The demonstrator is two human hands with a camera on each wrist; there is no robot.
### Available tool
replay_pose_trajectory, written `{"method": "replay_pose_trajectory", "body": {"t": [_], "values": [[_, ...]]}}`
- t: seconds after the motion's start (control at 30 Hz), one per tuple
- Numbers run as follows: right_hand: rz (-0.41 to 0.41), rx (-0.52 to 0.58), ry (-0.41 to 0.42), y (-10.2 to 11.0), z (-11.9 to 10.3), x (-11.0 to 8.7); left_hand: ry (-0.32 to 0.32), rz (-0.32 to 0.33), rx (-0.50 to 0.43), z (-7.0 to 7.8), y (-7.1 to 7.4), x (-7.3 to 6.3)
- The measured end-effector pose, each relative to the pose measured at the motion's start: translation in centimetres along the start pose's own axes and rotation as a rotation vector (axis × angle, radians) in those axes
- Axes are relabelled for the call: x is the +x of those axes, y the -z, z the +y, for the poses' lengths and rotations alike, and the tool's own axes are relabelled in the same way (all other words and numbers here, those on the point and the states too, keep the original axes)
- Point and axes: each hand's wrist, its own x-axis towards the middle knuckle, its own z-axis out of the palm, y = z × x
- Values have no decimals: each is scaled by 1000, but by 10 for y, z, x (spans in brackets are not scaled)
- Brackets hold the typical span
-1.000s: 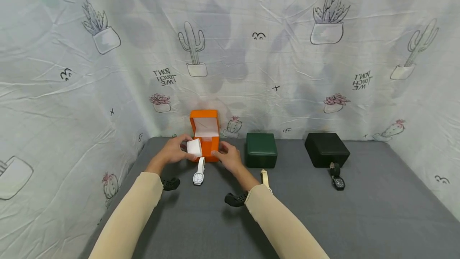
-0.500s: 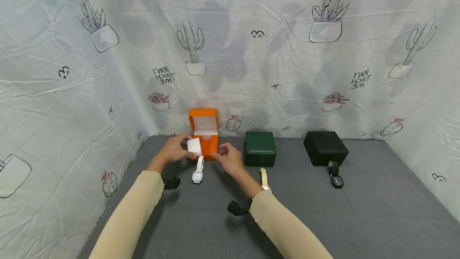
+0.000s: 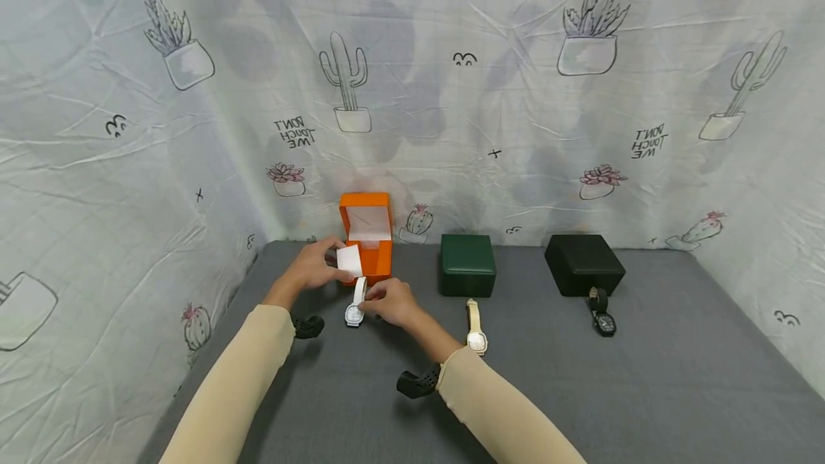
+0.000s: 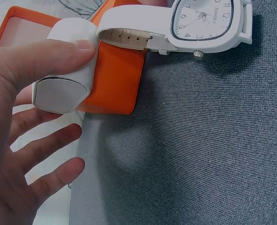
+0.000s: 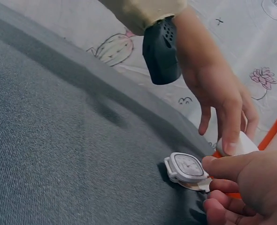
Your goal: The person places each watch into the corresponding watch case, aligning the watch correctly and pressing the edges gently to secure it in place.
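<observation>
On the grey cloth-covered surface (image 3: 644,392), the left hand (image 3: 314,266) pinches a white, rounded, padded cushion (image 4: 65,65), thumb pressed on its top, two lower fingers spread apart. The cushion is held at the near left side of an open orange square box (image 3: 384,261), which stands by the far edge, towards the far left corner; whether the two touch, I cannot tell. A white watch with a rounded-square case and pale strap (image 4: 185,28) lies directly in front of the box, dial towards the person. The right hand (image 3: 389,301) has its fingertips at this watch's right side; whether they pinch it, I cannot tell.

A gap separates the orange box from a dark green square box (image 3: 467,266), and a wider one lies before a black box (image 3: 584,265); both are shut, along the far edge. In front of them lie a cream-strapped watch (image 3: 475,321) and a black watch (image 3: 603,319). Beyond the black box, the surface runs on to its slanting right edge.
</observation>
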Motion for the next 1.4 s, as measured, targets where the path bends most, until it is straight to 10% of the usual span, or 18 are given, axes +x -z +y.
{"method": "replay_pose_trajectory", "body": {"t": [0.47,1.1,1.4], "values": [[-8,-94,73,-14,-3,0,-2,-1,3,1,1,1],[80,205,76,14,6,-19,-21,28,-59,-3,-2,-2],[142,331,58,39,6,-28,-69,91,-131,24,-10,-15]]}}
